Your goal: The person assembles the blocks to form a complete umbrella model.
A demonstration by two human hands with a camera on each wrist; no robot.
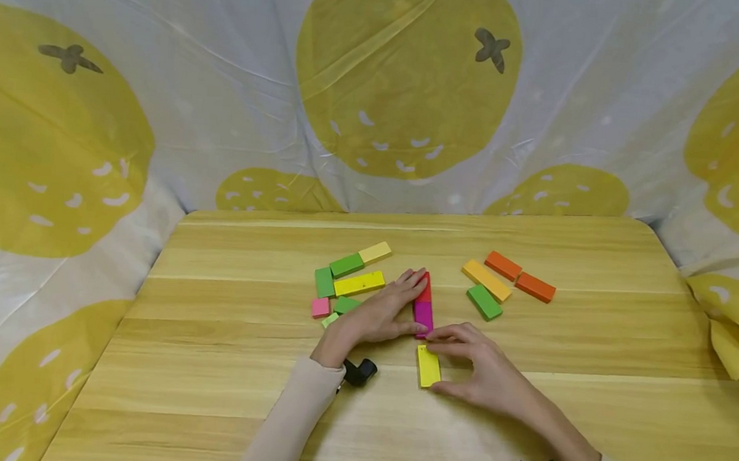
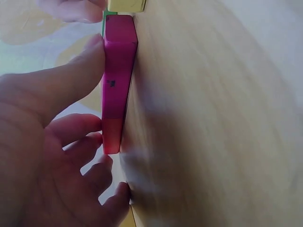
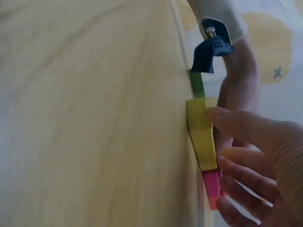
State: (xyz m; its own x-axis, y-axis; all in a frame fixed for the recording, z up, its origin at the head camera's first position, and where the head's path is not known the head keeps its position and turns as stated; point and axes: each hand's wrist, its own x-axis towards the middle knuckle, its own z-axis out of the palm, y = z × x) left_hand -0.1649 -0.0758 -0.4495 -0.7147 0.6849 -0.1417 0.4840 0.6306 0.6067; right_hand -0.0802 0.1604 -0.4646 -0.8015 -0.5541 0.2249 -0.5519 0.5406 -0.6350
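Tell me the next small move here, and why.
I'd probably slide the yellow block gently forward to meet the magenta block: the head view shows a narrow gap between their ends, the right hand pinches the yellow one, and the left hand touches the magenta one and the red block.

Wood-grained surface (image 1: 200, 391) backed and flanked by white cloth (image 1: 226, 67), printed with large yellow fruit shapes. Left side: pale yellow block (image 1: 376, 252) set end to end with green block (image 1: 346, 265); long yellow block (image 1: 359, 283) laid just below, its left end met by a second green block (image 1: 324, 283); pink block (image 1: 321, 308) placed nearest the surface's left edge. Right side: two orange-red blocks (image 1: 503, 265) laid nearly end to end, flanked by amber block (image 1: 486, 280).
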